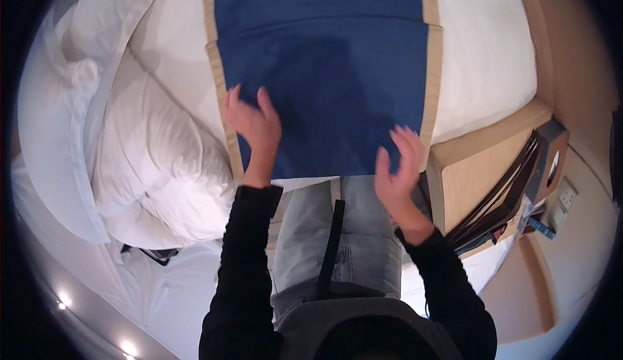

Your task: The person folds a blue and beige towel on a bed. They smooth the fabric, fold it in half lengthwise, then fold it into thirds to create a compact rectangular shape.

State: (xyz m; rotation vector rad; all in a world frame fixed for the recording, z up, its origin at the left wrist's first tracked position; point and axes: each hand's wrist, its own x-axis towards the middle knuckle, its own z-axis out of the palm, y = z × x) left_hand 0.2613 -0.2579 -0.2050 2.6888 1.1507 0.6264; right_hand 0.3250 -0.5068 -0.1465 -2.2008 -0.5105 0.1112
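Note:
A dark blue bed runner (pixel 316 82) with tan borders stretches away from me over a white-covered bed (pixel 479 53). A crosswise fold line crosses it farther up. Its near end hangs in front of my legs. Over its left border is my left hand (pixel 255 119), slightly blurred, thumb and fingers apart and holding nothing. My right hand (pixel 401 165) hovers at the near right corner, fingers spread, also with nothing in it. Whether either hand touches the cloth I cannot tell. My shadow darkens the middle of the runner.
White pillows (pixel 160 165) are heaped at the left, close to my left forearm. On the right stands a light wooden cabinet (pixel 482 175) with dark folders and a grey box (pixel 550 158) beside the wall. A wall socket (pixel 567 197) and a wooden chair back (pixel 521 287) appear lower right.

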